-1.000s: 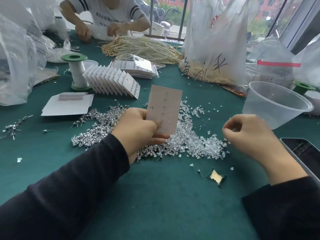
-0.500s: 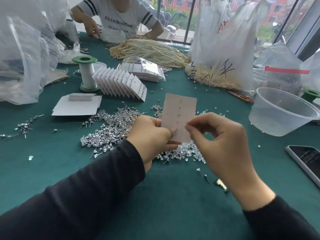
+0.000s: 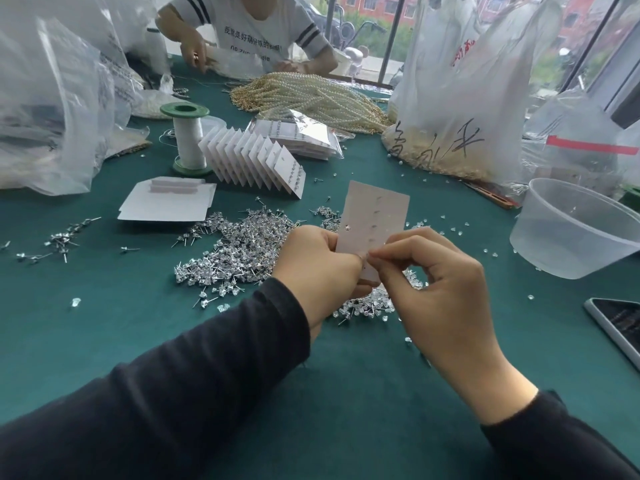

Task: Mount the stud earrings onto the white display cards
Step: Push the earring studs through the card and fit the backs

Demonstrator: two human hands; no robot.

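Near: bare green cloth (image 3: 363, 417), free room in front of hands. Phone (image 3: 620, 329) lies at right frame edge. Left hand (image 3: 318, 268) grips white display card (image 3: 375, 216) at lower left, upright above pile of stud earrings (image 3: 235, 251); one stud (image 3: 347, 228) sits in card. Right hand (image 3: 440, 292) pinches card low with thumb and forefinger, other fingers curled; half second before, it was at card's right edge. Far: plastic bag (image 3: 460, 98) with black handwritten characters; print on other person's shirt (image 3: 249, 39) too blurred to read.
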